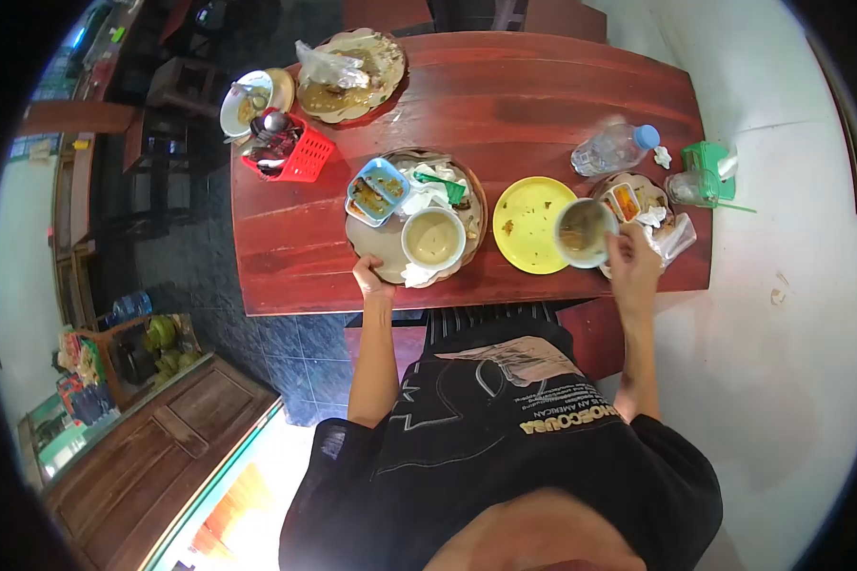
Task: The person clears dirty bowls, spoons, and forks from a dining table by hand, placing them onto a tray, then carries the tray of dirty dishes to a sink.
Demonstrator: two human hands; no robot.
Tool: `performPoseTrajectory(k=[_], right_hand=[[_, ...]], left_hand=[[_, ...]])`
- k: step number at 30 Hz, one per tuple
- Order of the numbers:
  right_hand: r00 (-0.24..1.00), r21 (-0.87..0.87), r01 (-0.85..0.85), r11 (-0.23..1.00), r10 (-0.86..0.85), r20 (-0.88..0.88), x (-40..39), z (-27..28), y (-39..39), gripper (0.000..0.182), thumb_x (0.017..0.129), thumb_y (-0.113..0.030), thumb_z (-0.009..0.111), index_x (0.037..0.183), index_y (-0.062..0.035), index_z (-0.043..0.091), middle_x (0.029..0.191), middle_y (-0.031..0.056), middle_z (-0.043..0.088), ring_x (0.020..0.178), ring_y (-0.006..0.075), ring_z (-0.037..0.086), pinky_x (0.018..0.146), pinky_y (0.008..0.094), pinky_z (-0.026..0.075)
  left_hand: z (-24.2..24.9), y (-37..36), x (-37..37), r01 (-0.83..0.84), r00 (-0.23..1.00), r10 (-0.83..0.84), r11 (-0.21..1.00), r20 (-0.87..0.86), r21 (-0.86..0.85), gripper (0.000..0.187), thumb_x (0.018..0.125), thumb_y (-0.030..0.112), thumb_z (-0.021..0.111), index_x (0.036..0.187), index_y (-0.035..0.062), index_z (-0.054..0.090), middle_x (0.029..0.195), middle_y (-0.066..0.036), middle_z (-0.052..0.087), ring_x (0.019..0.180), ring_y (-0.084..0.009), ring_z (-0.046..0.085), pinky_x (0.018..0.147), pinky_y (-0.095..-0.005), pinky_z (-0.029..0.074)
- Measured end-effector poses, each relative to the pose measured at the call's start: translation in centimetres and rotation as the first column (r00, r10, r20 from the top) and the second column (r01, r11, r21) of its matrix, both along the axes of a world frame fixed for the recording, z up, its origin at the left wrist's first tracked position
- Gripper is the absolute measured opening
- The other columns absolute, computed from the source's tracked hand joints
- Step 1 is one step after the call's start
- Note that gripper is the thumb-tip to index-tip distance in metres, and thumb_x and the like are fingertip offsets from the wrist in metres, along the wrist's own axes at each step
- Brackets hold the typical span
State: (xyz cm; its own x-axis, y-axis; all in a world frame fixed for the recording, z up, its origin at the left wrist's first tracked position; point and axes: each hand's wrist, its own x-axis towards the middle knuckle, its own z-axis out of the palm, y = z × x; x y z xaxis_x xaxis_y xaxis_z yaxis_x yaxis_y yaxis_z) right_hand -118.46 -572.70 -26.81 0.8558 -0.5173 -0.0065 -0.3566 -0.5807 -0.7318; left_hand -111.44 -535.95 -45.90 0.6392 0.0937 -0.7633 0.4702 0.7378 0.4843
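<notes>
My left hand (373, 276) grips the near left rim of a round tray (375, 242). On that tray are a blue divided dish (378, 192) with food remains, a white bowl (433, 238) of cloudy liquid, crumpled tissues and a green item (440, 185). My right hand (632, 255) is closed on the right rim of a white bowl (584, 233) with brownish contents, tilted and partly over the right edge of a yellow plate (527, 221) with food scraps. Beside my right hand lies another scalloped tray (653, 190) with a small orange-filled dish (627, 201), tissues and a plastic bag.
At the back right are a plastic bottle (611, 150) with a blue cap and a green tissue holder (705, 169) by a glass. A red basket (300, 157) of cutlery, a bowl (246, 103) and a scalloped tray (387, 59) with a plastic bag stand back left.
</notes>
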Motion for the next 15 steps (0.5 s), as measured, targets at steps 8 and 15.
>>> performPoseTrajectory(k=[8,15], right_hand=[[0.803,0.161,-0.595,0.787,0.572,0.169,8.8,0.0,14.1,0.017,0.083,-0.017,0.060,0.092,-0.0032,0.058,0.068,0.0134,0.059,0.058,0.0226,0.060,0.053,0.0328,0.044],[0.575,-0.252,-0.796,0.551,0.817,-0.032,12.8,-7.6,22.4,0.016,0.078,-0.017,0.059,0.087,-0.0047,0.063,0.066,0.0122,0.059,0.067,0.0307,0.058,0.057,0.0431,0.045]], left_hand=[[1.4,-0.7,-0.2,-0.039,0.986,0.046,0.998,0.161,-0.046,0.032,0.074,0.018,0.049,0.101,0.0025,0.055,0.104,-0.009,0.058,0.099,-0.0249,0.054,0.088,-0.0405,0.044],[-0.7,0.0,-0.5,-0.084,0.973,0.115,0.983,0.198,-0.162,0.048,0.088,0.046,0.044,0.120,0.0104,0.050,0.119,-0.008,0.054,0.109,-0.0251,0.052,0.095,-0.0437,0.042]])
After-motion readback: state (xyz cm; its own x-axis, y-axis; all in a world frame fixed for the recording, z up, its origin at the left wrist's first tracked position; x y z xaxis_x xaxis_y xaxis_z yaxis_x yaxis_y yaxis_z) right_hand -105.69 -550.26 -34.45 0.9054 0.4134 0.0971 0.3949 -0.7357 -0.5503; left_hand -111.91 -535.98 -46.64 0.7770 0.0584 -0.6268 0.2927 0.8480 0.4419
